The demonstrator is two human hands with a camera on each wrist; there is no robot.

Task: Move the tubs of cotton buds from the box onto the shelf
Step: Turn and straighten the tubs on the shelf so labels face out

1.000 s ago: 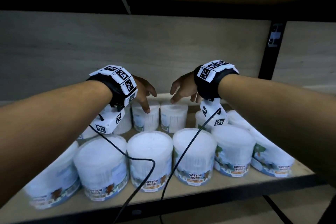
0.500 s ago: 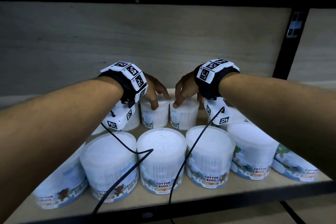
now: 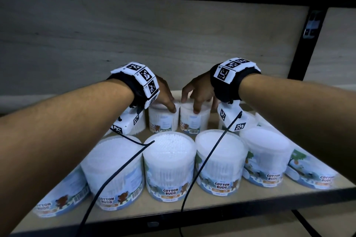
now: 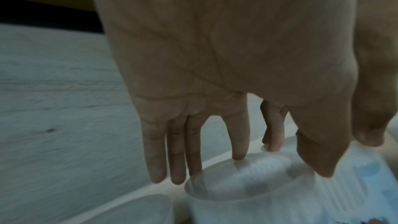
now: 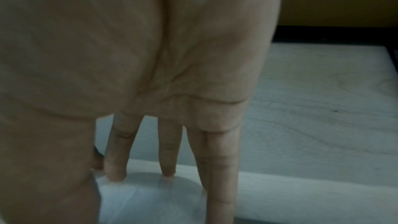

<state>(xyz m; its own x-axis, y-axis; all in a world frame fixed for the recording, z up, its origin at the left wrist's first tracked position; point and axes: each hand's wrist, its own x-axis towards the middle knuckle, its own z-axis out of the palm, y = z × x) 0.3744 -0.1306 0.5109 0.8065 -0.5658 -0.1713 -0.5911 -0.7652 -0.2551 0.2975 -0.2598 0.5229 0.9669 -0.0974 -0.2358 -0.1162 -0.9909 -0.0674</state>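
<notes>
Two white tubs of cotton buds stand side by side in the back row of the wooden shelf [image 3: 194, 210]. My left hand [image 3: 167, 102] comes down over the left tub [image 3: 162, 120], thumb on its near rim and fingers on its far rim. The left wrist view shows this hand [image 4: 280, 164] pinching the tub [image 4: 247, 186] across its lid. My right hand [image 3: 196, 101] grips the right tub [image 3: 194, 122] the same way. In the right wrist view, that hand [image 5: 116, 176] spans the tub's lid [image 5: 150, 198]. Both tubs rest on the shelf board. No box is in view.
Several more tubs labelled COTTON BUDS fill the front row [image 3: 170, 165] and the back row's ends. The wooden back panel [image 3: 173, 34] stands just behind my hands. A black upright post [image 3: 300, 44] is at the right, another shelf overhead. Black cables [image 3: 204, 161] trail over the front tubs.
Both hands have come down from just above the back-row tubs onto their lids, and the fingers have closed round the rims. The view has shifted closer.
</notes>
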